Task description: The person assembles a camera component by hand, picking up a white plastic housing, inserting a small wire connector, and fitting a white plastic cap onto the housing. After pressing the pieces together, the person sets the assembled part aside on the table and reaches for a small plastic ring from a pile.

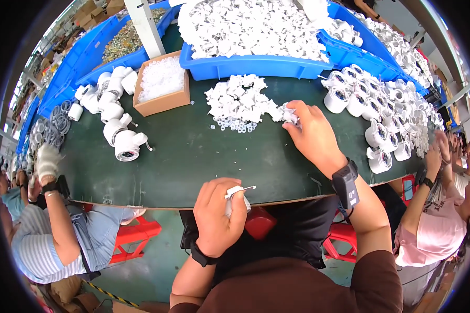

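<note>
Near the table's front edge, my left hand (219, 216) is closed around a white plastic part (236, 193), and a short thin wire with a small end sticks out of it. Most of that part is hidden by the fingers. Farther forward, my right hand (316, 135) has its thumb and fingers closed about small white plastic pieces (289, 115) at the right end of a loose pile (237, 99). How many pieces are between the fingers is hard to see. Small clear rings (237, 125) lie along the pile's near side.
A blue bin (256, 67) heaped with white pieces stands behind the pile. Left of it are a cardboard box (164, 104) of clear parts and white round housings (126, 146). More housings (378, 134) stand right. Co-workers sit at both sides, one in a striped shirt (42, 245).
</note>
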`<state>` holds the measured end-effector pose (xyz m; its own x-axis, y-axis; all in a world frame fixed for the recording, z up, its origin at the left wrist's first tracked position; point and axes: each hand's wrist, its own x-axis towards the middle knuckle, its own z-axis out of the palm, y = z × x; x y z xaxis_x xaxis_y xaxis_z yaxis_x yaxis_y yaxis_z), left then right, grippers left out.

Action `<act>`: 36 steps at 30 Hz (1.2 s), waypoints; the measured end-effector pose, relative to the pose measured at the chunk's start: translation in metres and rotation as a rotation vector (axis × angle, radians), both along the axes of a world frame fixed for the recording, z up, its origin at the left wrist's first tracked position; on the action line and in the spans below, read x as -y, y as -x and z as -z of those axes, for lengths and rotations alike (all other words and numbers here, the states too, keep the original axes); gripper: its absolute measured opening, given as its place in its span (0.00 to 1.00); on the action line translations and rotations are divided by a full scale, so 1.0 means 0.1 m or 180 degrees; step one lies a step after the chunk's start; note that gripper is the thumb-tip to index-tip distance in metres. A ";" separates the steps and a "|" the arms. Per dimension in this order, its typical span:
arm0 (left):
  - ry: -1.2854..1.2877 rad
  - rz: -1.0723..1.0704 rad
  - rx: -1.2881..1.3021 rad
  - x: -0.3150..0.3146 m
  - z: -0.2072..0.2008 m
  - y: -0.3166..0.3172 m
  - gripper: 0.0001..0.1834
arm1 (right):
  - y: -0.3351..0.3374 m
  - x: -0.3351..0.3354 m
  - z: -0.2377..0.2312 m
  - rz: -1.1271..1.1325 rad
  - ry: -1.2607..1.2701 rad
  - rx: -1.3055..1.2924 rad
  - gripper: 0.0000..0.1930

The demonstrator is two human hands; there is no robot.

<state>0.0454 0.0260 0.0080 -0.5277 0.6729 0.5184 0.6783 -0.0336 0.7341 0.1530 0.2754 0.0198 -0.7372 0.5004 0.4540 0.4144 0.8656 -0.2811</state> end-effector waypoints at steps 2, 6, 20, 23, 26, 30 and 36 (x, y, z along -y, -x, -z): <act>-0.0041 0.0073 0.0142 0.01 0.01 0.02 0.04 | 0.01 -0.04 -0.08 0.0089 0.0516 0.0048 0.18; 0.0159 0.0081 0.0301 0.05 -0.03 0.01 0.07 | -0.06 -0.10 -0.14 -0.0035 0.1651 -0.0328 0.15; 0.0176 0.0600 0.1272 0.05 -0.07 -0.02 0.11 | -0.16 1.09 0.03 -0.1501 0.3002 -0.0991 0.23; 0.0194 0.0569 0.1261 0.07 -0.07 -0.01 0.11 | -0.12 1.09 0.05 -0.1533 0.2798 -0.0882 0.24; 0.0050 0.0505 0.1223 0.07 -0.03 -0.03 0.10 | -0.15 1.14 0.06 -0.1212 0.2707 -0.1125 0.22; 0.0100 -0.0296 0.0349 0.07 -0.04 -0.01 0.09 | -0.25 1.25 -0.14 -0.1146 0.3851 -0.1436 0.20; 0.0149 -0.0296 -0.0040 0.03 -0.04 -0.02 0.15 | -0.10 1.39 -0.09 -0.1379 0.3703 -0.1298 0.18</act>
